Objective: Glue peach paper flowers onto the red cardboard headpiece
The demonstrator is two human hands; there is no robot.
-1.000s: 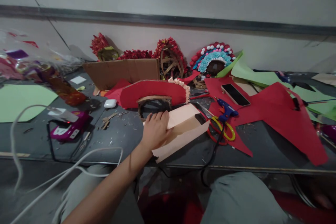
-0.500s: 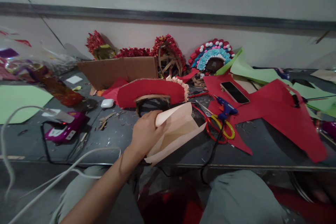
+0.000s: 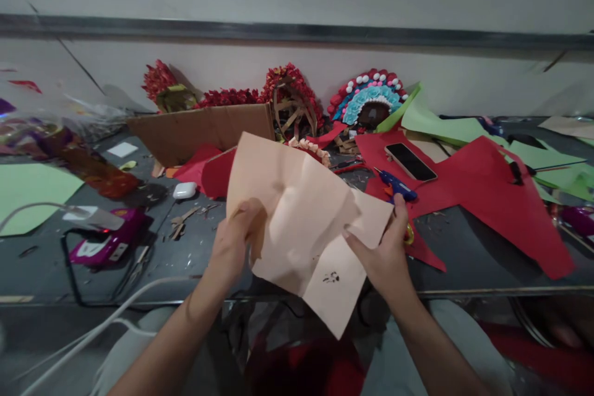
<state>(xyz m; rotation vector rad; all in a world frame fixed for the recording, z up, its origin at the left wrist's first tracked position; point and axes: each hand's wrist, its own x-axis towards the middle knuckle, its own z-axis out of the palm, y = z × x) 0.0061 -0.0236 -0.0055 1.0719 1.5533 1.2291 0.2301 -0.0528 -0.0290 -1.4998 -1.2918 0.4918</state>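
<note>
A creased peach sheet of paper (image 3: 297, 216), with a small dark smudge near its lower corner, is spread between my two hands above the table's front edge. My left hand (image 3: 236, 232) grips its left side, fingers curled behind. On the right side my right hand (image 3: 383, 250) pinches it, thumb on the face toward me. Behind the sheet, mostly covered, is a red crown-like band (image 3: 217, 174) with peach ruffled trim (image 3: 310, 148) along its top. Close to my right hand lies a blue glue gun (image 3: 396, 185); the scissors by it are nearly hidden.
Red paper (image 3: 501, 198) with a phone (image 3: 411, 161) on it spreads to the right. A cardboard piece (image 3: 204, 133) and decorated headpieces (image 3: 371, 99) stand along the wall. Leftward are a purple power strip (image 3: 109, 238), a white earbud case (image 3: 184, 190) and cables (image 3: 134, 291).
My right hand has come into view and taken the sheet's right side. The peach sheet, folded over in my left hand before, is now lifted and opened out, covering the red band and scissors.
</note>
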